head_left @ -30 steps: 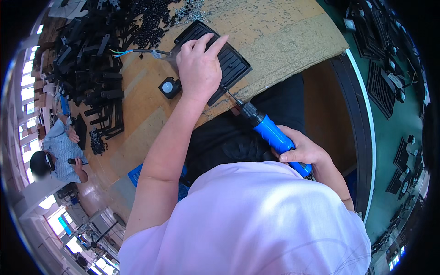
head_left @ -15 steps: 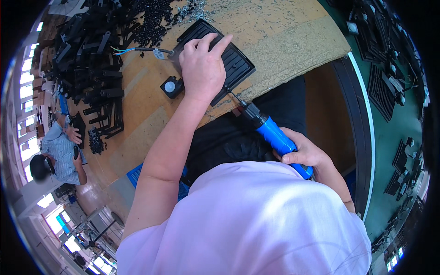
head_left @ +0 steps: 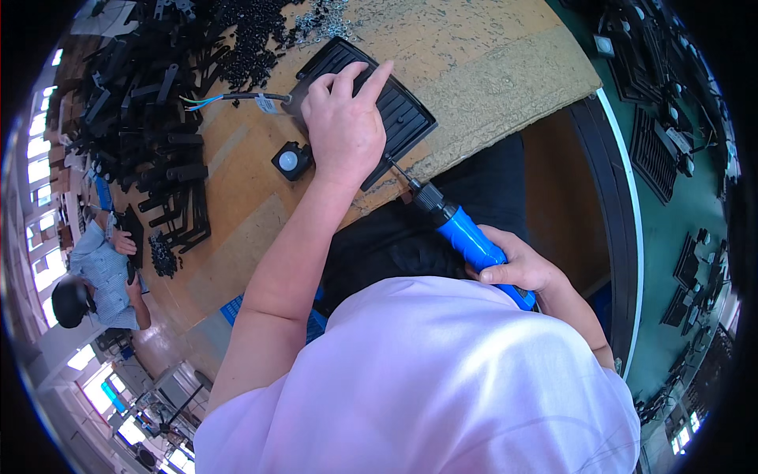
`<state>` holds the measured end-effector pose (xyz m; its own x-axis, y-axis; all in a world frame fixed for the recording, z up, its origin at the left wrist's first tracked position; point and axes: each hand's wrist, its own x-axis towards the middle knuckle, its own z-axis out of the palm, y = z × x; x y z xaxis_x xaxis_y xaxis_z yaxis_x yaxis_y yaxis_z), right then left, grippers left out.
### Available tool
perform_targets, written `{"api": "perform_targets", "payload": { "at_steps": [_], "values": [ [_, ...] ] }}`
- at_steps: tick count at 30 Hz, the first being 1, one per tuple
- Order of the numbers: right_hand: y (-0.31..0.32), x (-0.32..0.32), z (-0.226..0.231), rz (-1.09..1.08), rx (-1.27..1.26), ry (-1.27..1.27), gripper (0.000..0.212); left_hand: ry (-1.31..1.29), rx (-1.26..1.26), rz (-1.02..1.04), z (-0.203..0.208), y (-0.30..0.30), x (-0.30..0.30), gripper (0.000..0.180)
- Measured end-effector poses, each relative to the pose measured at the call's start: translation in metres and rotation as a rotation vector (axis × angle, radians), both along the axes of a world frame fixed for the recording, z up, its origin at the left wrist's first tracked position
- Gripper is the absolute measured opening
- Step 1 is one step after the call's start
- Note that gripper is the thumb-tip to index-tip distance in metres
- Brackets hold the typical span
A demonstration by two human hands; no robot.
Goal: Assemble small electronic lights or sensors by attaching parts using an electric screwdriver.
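My left hand [head_left: 344, 126] lies over a black finned housing [head_left: 410, 115] near the table's front edge, fingers spread and pressing on it. A cable with bare-coloured wire ends [head_left: 207, 102] runs out of the housing to the left. Beside my left wrist is a small black sensor with a round white lens [head_left: 288, 161]. My right hand [head_left: 517, 259] is wrapped round a blue electric screwdriver [head_left: 470, 238]. Its bit reaches the housing's near edge; whether it sits in a screw is too small to tell.
Black metal brackets [head_left: 150, 118] are heaped on the left of the wooden table [head_left: 505, 63]. Dark screws [head_left: 245, 47] and silver washers [head_left: 324, 20] lie loose at the back. More finned units [head_left: 654, 158] rest on a green surface at right. A co-worker [head_left: 103, 268] sits at far left.
My hands, the housing and the screwdriver keep nearly the same places, with the bit still at the housing's near edge. The whole view has shifted slightly.
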<state>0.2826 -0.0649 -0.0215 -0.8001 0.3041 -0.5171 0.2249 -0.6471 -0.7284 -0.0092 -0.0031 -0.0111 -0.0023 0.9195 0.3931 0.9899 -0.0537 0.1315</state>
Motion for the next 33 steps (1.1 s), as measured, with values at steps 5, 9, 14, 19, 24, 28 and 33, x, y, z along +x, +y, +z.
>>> {"api": "perform_targets", "payload": {
  "at_steps": [5, 9, 14, 19, 24, 28, 33],
  "values": [
    [0.001, -0.002, -0.002, -0.037, -0.146, 0.056, 0.074, 0.006, -0.018, 0.019, 0.003, -0.001, 0.002, 0.049],
    [-0.001, -0.004, -0.006, -0.073, -0.306, 0.15, 0.075, -0.003, -0.015, 0.017, 0.002, 0.0, 0.001, 0.05],
    [0.002, -0.005, 0.001, -0.113, -0.587, 0.275, 0.073, 0.011, -0.002, 0.031, 0.004, 0.001, 0.0, 0.05],
    [0.005, -0.001, 0.013, -0.098, -0.413, 0.222, 0.079, -0.052, -0.011, 0.048, 0.002, 0.002, 0.003, 0.053],
    [0.008, 0.009, 0.023, 0.114, 0.52, -0.179, 0.09, -0.17, -0.031, 0.082, 0.007, -0.003, -0.005, 0.057],
    [0.02, 0.029, 0.063, 0.066, 0.209, -0.258, 0.089, -0.23, 0.173, -0.012, 0.037, -0.021, -0.018, 0.05],
    [0.073, 0.021, 0.091, -0.22, 0.576, -0.424, 0.077, -0.316, 0.156, 0.136, 0.057, -0.049, -0.045, 0.031]
  ]
}}
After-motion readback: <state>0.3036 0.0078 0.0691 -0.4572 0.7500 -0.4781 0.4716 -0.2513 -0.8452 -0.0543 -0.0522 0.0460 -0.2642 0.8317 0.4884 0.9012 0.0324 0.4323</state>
